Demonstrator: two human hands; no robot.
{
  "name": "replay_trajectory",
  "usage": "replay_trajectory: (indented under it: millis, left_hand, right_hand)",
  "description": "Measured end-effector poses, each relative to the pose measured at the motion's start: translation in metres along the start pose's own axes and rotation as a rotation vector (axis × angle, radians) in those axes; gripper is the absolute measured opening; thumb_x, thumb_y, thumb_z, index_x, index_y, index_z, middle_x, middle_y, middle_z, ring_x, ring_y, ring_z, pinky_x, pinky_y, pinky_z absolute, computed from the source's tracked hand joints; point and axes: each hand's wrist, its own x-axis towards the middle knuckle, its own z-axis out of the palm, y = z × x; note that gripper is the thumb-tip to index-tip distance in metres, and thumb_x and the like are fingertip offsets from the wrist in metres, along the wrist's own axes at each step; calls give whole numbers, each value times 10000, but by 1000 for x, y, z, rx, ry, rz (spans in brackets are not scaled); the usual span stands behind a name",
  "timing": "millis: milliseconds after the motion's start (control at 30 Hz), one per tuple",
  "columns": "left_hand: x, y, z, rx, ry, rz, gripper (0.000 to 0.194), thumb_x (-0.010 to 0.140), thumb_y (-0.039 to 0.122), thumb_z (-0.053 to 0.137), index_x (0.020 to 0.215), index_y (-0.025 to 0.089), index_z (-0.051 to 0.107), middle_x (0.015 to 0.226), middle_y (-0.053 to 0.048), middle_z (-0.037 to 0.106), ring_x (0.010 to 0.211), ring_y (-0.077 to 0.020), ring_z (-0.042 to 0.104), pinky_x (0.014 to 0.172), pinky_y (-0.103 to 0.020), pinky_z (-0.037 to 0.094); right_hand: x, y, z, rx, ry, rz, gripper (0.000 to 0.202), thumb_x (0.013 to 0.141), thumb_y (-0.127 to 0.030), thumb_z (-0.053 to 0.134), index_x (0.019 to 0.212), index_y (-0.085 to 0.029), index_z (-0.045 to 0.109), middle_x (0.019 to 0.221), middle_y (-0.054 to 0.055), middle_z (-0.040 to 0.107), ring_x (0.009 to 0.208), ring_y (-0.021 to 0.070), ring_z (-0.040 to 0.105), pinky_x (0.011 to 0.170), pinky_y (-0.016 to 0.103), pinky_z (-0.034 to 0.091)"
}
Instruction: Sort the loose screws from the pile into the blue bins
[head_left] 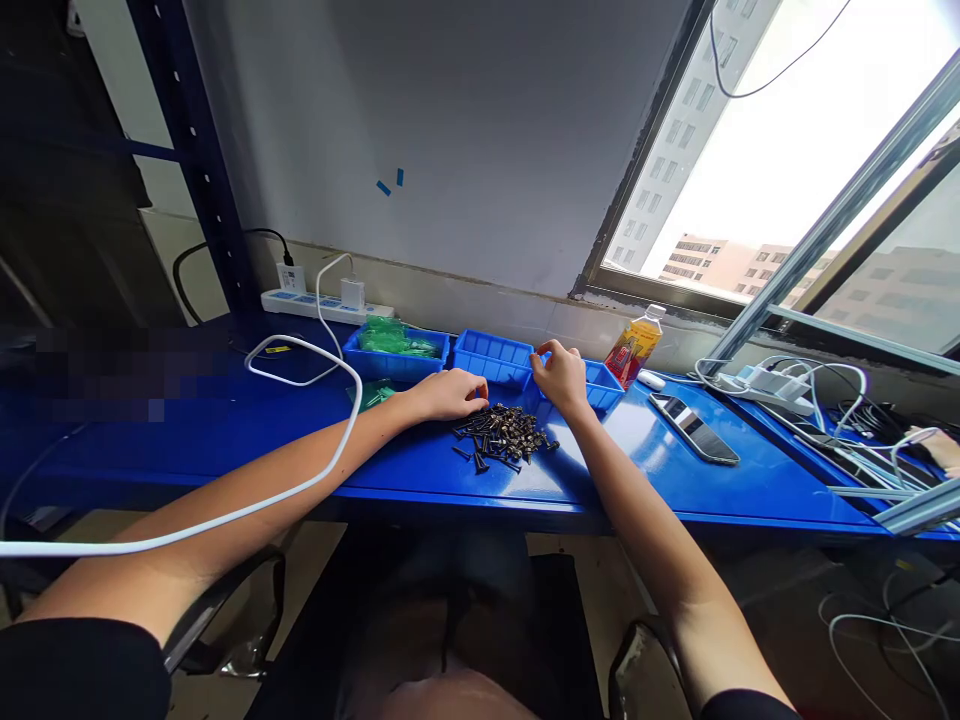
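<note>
A heap of dark screws lies loose on the blue tabletop in front of me. At the heap's left edge is my left hand, its fingers curled and closed; anything in them is too small to make out. My right hand is raised behind the heap, its fingers pinched together near the inner edges of two blue bins. I cannot tell what that pinch holds. The middle blue bin stands behind the screws; the right blue bin is partly covered by my right hand and wrist.
Green plastic bags fill the left blue bin. A drink bottle and a phone are on the right. A white cable hangs across my left forearm. Power strips and cables sit at both sides. At far right, another person's hand shows.
</note>
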Motion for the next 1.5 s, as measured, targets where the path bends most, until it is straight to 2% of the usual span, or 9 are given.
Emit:
replay_trajectory:
  millis: [200, 300, 500, 600, 733, 900, 1067, 1267, 1500]
  left_hand:
    - [0, -3, 2, -3, 5, 52, 284, 805, 199, 461, 1009, 234, 655, 888, -27, 695, 763, -182, 624, 620, -237, 398]
    - [1, -4, 1, 0, -16, 92, 294, 798, 156, 445, 972, 238, 666, 954, -25, 690, 821, -181, 619, 632, -231, 395]
    - [2, -7, -8, -2, -140, 22, 211, 775, 156, 489, 889, 213, 657, 818, -7, 654, 729, -151, 593, 590, -212, 373]
    - [1, -9, -9, 13, -161, 56, 217, 765, 116, 475, 880, 196, 641, 839, -18, 628, 754, -153, 583, 605, -213, 381]
    - [2, -9, -3, -4, -32, 110, 209, 804, 113, 426, 904, 162, 603, 926, -65, 600, 814, -178, 581, 685, -248, 423]
    - [6, -5, 6, -75, 179, 54, 160, 839, 162, 421, 901, 145, 569, 928, -84, 616, 850, -209, 590, 740, -305, 454]
    - [6, -2, 7, -137, 305, 78, 174, 847, 158, 416, 916, 149, 576, 942, -81, 643, 898, -216, 606, 781, -333, 463]
    - [3, -2, 7, -140, 320, 51, 185, 845, 156, 446, 978, 156, 574, 965, -86, 662, 901, -224, 625, 756, -342, 475]
    - [3, -1, 6, -113, 303, 60, 167, 820, 186, 523, 961, 149, 603, 955, -70, 662, 887, -211, 621, 755, -318, 467]
  right_hand:
    - [-6, -17, -2, 104, -44, -87, 116, 798, -219, 524, 684, -212, 543, 520, -5, 497, 667, 200, 476, 626, 287, 331]
    - [-10, -25, -2, 124, -57, -145, 135, 797, -196, 525, 664, -208, 544, 510, -8, 485, 660, 188, 472, 620, 278, 328]
    - [-15, -33, 1, 143, -147, -281, 147, 803, -199, 516, 668, -201, 571, 513, -11, 494, 635, 169, 472, 612, 260, 344]
    - [-17, -33, 3, 139, -191, -319, 126, 804, -196, 515, 708, -196, 597, 518, -20, 499, 623, 154, 480, 599, 246, 339]
    - [-18, -31, 3, 136, -258, -358, 105, 798, -190, 530, 735, -189, 614, 532, -27, 515, 616, 132, 490, 575, 225, 322]
    - [-17, -28, -2, 192, -371, -435, 99, 774, -208, 570, 847, -172, 627, 541, -50, 510, 545, 94, 460, 547, 206, 308]
    - [-18, -27, -4, 176, -395, -390, 94, 731, -156, 574, 805, -166, 631, 524, -62, 477, 521, 82, 444, 545, 205, 303]
    - [-20, -29, -2, 170, -451, -359, 94, 724, -133, 535, 752, -165, 618, 498, -68, 447, 491, 80, 423, 536, 208, 308]
    - [-16, -26, -6, 199, -391, -335, 75, 710, -140, 519, 683, -167, 584, 522, -44, 511, 504, 83, 438, 530, 204, 321]
